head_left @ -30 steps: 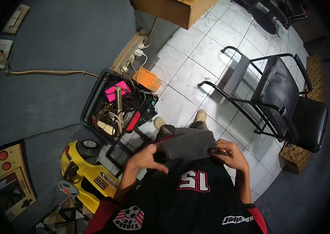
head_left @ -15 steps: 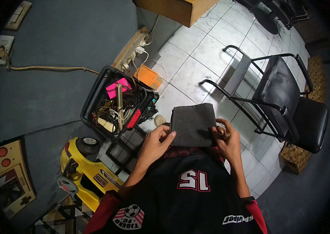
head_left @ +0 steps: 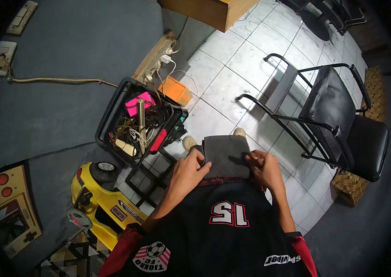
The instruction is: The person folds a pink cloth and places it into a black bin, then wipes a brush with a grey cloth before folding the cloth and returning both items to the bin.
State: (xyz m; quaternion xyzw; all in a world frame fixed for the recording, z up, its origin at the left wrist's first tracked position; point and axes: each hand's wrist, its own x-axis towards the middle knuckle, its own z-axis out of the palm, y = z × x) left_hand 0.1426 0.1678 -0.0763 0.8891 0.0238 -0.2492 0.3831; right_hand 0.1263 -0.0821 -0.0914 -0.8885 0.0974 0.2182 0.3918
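A folded dark grey cloth [head_left: 226, 154] lies flat over my lap, just beyond the hem of the black shirt. My left hand [head_left: 191, 169] pinches its left edge between thumb and curled fingers. At the cloth's right edge is my right hand [head_left: 263, 168], fingers curled and pressed against the fabric. The brown thing seen earlier by the right hand cannot be made out now.
To the left stands a black crate [head_left: 108, 113] of cables and tools, beside an orange basket [head_left: 175, 91]. A yellow toy car [head_left: 108, 207] is at lower left. Black chairs [head_left: 329, 99] stand on the right. A wooden cabinet [head_left: 204, 11] is at the top.
The cloth has come down and lies flatter, showing a shoe beyond it. My right hand has turned and its fingers have curled over the cloth's edge. My left hand has barely shifted.
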